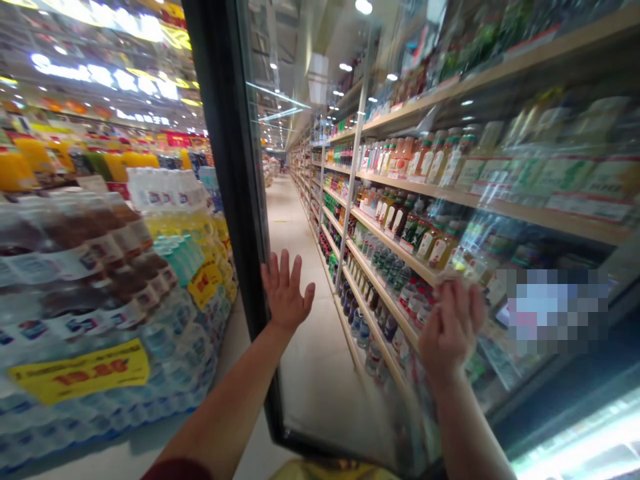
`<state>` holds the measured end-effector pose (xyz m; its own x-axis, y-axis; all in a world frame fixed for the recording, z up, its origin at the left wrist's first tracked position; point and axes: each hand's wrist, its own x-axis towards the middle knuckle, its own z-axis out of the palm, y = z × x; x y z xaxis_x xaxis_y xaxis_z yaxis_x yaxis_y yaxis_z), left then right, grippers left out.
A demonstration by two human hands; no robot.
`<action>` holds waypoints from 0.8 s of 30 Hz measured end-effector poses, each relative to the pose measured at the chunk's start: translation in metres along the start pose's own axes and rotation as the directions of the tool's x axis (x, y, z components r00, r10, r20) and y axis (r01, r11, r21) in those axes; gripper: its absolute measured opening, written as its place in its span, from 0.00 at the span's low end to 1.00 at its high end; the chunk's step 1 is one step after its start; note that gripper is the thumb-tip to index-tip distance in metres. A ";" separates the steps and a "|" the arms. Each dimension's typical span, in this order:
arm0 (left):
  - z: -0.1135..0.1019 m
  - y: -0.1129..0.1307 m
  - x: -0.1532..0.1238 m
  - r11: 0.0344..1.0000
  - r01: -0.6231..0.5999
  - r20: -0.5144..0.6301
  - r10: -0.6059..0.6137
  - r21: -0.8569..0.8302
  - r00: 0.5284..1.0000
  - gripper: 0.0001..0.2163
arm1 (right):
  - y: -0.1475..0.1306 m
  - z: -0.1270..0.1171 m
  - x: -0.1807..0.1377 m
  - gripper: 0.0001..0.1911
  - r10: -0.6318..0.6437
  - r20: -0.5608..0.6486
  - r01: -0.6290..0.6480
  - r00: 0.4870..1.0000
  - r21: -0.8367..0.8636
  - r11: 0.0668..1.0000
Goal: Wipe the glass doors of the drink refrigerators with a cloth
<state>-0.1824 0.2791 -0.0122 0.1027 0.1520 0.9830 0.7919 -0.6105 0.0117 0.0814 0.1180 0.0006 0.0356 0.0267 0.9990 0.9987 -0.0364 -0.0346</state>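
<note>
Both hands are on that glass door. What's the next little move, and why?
Probably a gentle, even push: the left hand lies open beside the dark frame of the glass door, the right hand against its pane, neither holding a handle.

Supermarket: pale floor, wooden shelves right, bottle stacks left, bright ceiling lights.
</note>
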 end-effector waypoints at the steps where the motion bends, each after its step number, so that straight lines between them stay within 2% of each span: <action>1: 0.000 0.000 0.000 1.000 0.002 0.003 -0.002 0.023 1.000 0.32 | 0.007 -0.001 0.007 0.28 0.074 -0.083 -0.076 0.994 -0.012 0.997; 3: -0.001 0.001 0.000 0.999 -0.003 -0.002 0.003 0.047 1.000 0.32 | 0.009 -0.001 0.009 0.28 0.144 -0.179 -0.150 0.973 -0.019 0.989; 4: -0.001 0.001 0.000 0.999 -0.010 -0.008 0.011 0.049 1.000 0.32 | 0.004 0.001 0.005 0.29 0.135 -0.168 -0.140 0.977 -0.019 0.990; 6: -0.001 0.001 0.000 0.999 -0.028 -0.021 0.029 0.043 0.999 0.32 | -0.012 0.004 -0.012 0.29 0.008 -0.014 -0.008 1.000 0.005 1.000; 8: -0.001 0.000 0.001 0.999 -0.037 -0.028 0.038 0.035 0.999 0.32 | -0.023 0.005 -0.026 0.30 -0.169 0.177 0.161 0.970 0.060 0.985; 9: -0.001 -0.001 0.001 0.999 -0.039 -0.030 0.040 0.033 0.999 0.32 | -0.023 0.005 -0.028 0.30 -0.210 0.227 0.198 0.951 0.076 0.977; 10: 0.000 -0.001 0.000 0.999 -0.038 -0.028 0.039 0.033 0.999 0.32 | -0.020 0.004 -0.025 0.29 -0.201 0.220 0.190 0.954 0.072 0.979; 12: 0.000 -0.001 0.000 0.999 -0.029 -0.017 0.030 0.037 0.999 0.32 | -0.007 0.002 -0.013 0.29 -0.063 0.070 0.062 0.996 0.026 0.998; 14: 0.000 -0.002 -0.001 0.999 -0.013 -0.003 0.013 0.038 1.000 0.31 | 0.002 0.001 0.001 0.28 0.058 -0.088 -0.058 0.994 0.002 0.998; 15: 0.000 -0.002 -0.001 0.999 -0.005 0.002 0.005 0.036 1.000 0.31 | 0.002 0.001 0.004 0.29 0.083 -0.125 -0.084 0.989 -0.002 0.996; 16: 0.000 -0.002 -0.001 1.000 0.000 0.005 0.000 0.031 1.000 0.31 | -0.002 0.001 0.003 0.30 0.078 -0.115 -0.079 0.990 -0.005 0.997; 18: 0.000 -0.002 -0.001 1.000 -0.006 -0.002 0.006 0.015 1.000 0.31 | -0.015 0.002 -0.005 0.32 -0.032 0.036 0.032 0.999 0.012 0.999; 20: 0.000 -0.002 0.000 1.000 -0.022 -0.016 0.022 -0.001 1.000 0.32 | -0.024 0.002 -0.013 0.31 -0.192 0.212 0.184 0.958 0.055 0.981; 21: 0.001 -0.002 0.000 1.000 -0.029 -0.022 0.028 -0.007 0.999 0.32 | -0.023 0.002 -0.013 0.31 -0.229 0.247 0.221 0.941 0.061 0.973; 22: 0.001 -0.003 0.001 0.999 -0.031 -0.026 0.031 -0.010 0.999 0.32 | -0.019 0.001 -0.011 0.30 -0.214 0.233 0.210 0.949 0.044 0.977; 24: 0.004 -0.004 0.001 1.000 -0.027 -0.025 0.027 -0.010 0.999 0.33 | -0.003 -0.001 0.002 0.29 -0.064 0.067 0.065 0.996 -0.019 0.998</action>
<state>-0.1831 0.2845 -0.0120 0.1088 0.1156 0.9873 0.7826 -0.6224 -0.0134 0.0788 0.1176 0.0024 -0.0257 0.0959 0.9951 0.9981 -0.0536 0.0309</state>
